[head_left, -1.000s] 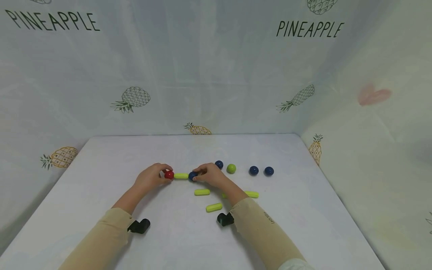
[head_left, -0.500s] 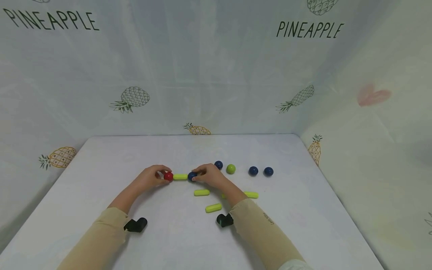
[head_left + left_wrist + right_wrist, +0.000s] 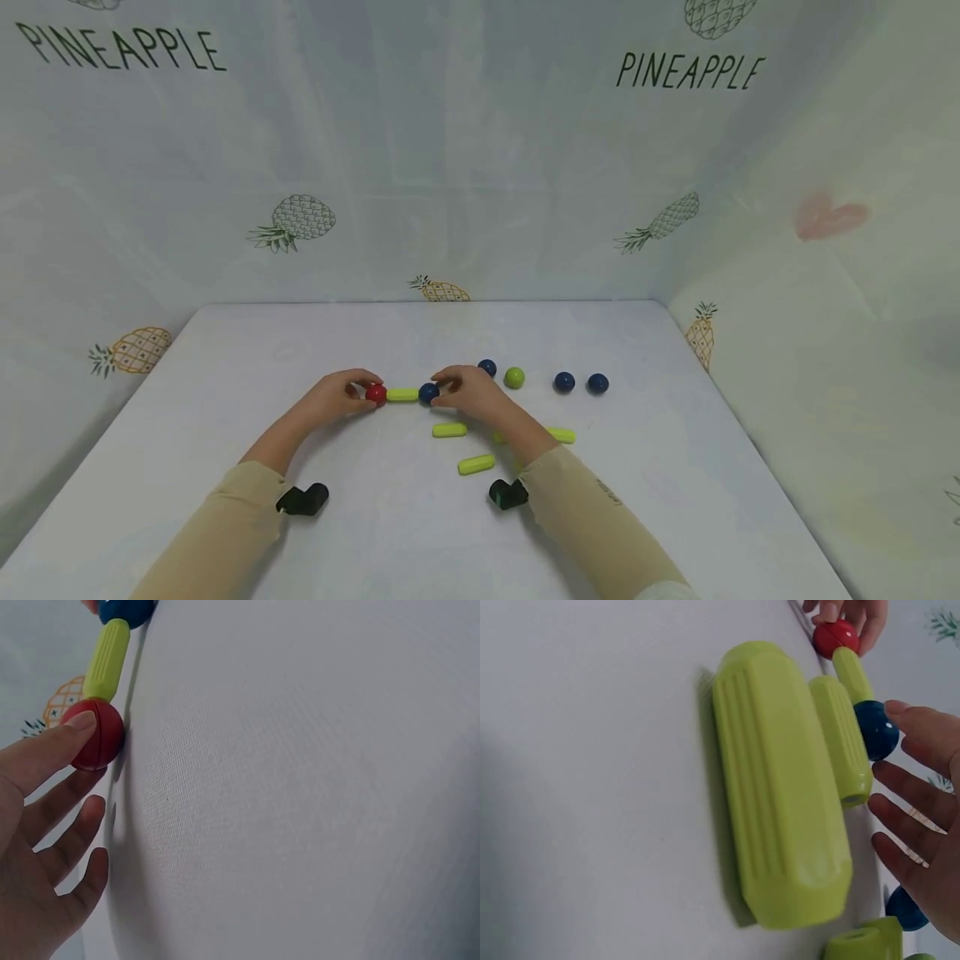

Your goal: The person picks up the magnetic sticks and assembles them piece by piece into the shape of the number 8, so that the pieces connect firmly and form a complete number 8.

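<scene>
A yellow-green ribbed rod (image 3: 402, 395) lies between a red ball (image 3: 376, 394) and a blue ball (image 3: 428, 393), joined in one line. My left hand (image 3: 335, 397) holds the red ball; in the left wrist view the thumb presses its side and the other fingers spread below. Around the blue ball my right hand (image 3: 474, 392) has its thumb and fingers parted. The right wrist view shows that thumb at the ball's edge and the fingers (image 3: 900, 784) loosely spread; contact is hard to tell.
Nearer lie loose yellow-green rods (image 3: 449, 430), some partly behind the right arm. To the right are several blue balls (image 3: 564, 382) and a green ball (image 3: 514, 377). Black wrist-worn devices (image 3: 303, 500) show beside the sleeves. A pineapple-print curtain (image 3: 480, 150) stands behind the white table (image 3: 300, 333).
My right thumb and fingers have eased off the blue ball, where they pinched it before. The left hand stays on the red ball, and the joined pieces keep their place.
</scene>
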`<move>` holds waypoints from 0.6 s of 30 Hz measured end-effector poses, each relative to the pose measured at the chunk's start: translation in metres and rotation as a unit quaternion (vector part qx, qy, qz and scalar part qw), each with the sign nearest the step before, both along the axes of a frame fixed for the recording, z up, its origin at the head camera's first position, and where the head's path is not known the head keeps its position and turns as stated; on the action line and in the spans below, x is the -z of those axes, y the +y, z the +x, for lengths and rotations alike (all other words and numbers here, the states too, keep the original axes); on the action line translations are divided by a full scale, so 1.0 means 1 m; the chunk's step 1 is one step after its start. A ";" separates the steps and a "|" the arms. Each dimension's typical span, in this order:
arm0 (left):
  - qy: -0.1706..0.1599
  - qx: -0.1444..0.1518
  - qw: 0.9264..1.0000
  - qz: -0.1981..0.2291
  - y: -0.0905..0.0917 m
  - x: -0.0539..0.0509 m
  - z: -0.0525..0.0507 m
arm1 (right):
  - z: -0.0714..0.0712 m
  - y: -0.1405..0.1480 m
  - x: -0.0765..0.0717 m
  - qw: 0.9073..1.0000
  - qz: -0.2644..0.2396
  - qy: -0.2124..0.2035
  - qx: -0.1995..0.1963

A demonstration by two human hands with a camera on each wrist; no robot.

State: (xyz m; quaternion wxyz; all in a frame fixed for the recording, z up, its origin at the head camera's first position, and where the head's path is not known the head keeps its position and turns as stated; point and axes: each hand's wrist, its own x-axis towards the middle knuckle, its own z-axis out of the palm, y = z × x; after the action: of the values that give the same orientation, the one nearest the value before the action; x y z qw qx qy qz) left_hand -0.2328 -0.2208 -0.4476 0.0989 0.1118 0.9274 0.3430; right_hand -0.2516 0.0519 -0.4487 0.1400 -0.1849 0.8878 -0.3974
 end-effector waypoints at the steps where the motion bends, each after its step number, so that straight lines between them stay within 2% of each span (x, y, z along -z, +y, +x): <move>1: -0.001 -0.003 1.000 0.002 0.001 0.000 0.000 | 0.001 0.002 -0.002 1.000 0.000 0.002 0.000; 10: 0.009 -0.007 1.000 0.005 0.007 -0.002 -0.006 | 0.013 0.015 -0.009 1.000 0.002 0.025 -0.005; 18: 0.002 -0.009 1.000 0.011 0.012 0.000 -0.015 | 0.022 0.019 -0.008 1.000 0.003 -0.001 -0.029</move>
State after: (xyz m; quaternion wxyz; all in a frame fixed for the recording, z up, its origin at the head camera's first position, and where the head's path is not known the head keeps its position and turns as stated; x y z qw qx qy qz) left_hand -0.2480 -0.2091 -0.4472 0.0926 0.1055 0.9249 0.3534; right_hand -0.2298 0.0714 -0.4411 0.1527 -0.2095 0.8834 -0.3905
